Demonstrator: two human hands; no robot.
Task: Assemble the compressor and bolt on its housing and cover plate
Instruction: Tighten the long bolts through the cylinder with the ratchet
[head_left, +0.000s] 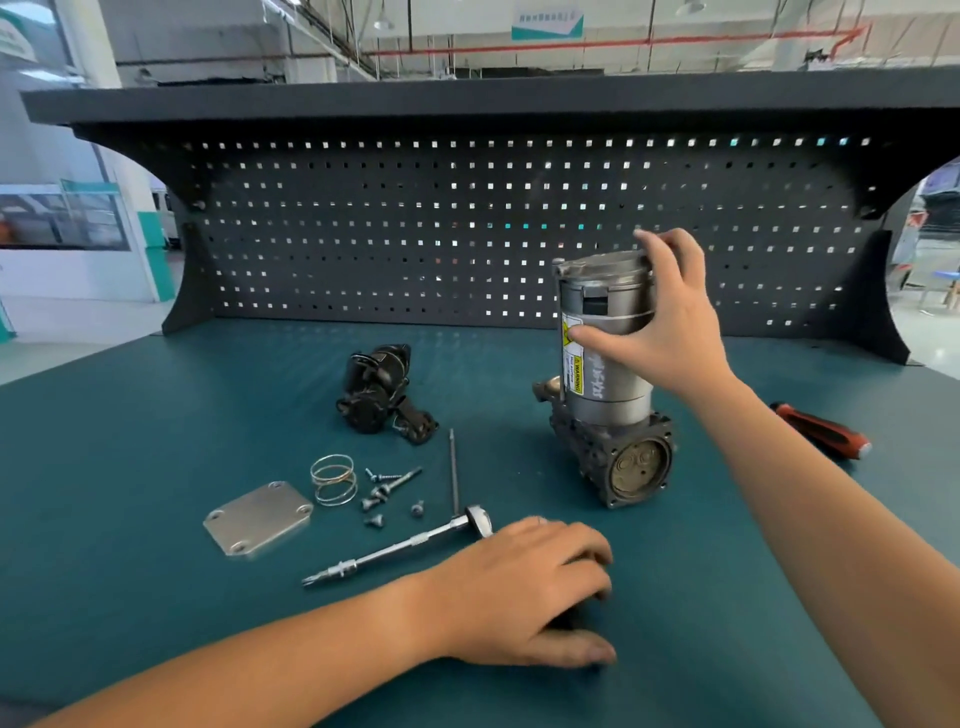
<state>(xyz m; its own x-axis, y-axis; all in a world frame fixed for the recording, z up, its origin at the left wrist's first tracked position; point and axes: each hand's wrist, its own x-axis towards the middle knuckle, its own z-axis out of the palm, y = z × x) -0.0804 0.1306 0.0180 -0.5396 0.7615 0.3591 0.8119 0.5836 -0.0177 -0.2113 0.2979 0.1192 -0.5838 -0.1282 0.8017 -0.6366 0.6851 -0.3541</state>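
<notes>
Compressor upright on mat, right of centre | right hand grips its grey cylinder | left hand curled on mat beside ratchet, possibly covering something, unclear | plate, screws further left

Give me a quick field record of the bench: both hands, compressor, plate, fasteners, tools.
right hand: grips upright grey compressor cylinder near its top
left hand: rests on green mat, fingers curled; underneath hidden
cover plate: flat on mat, loose
screws: scattered beside wire rings
ratchet: lying on mat, head by left hand
black subassembly: lying apart, behind screws
screwdriver: right of cylinder, untouched
</notes>
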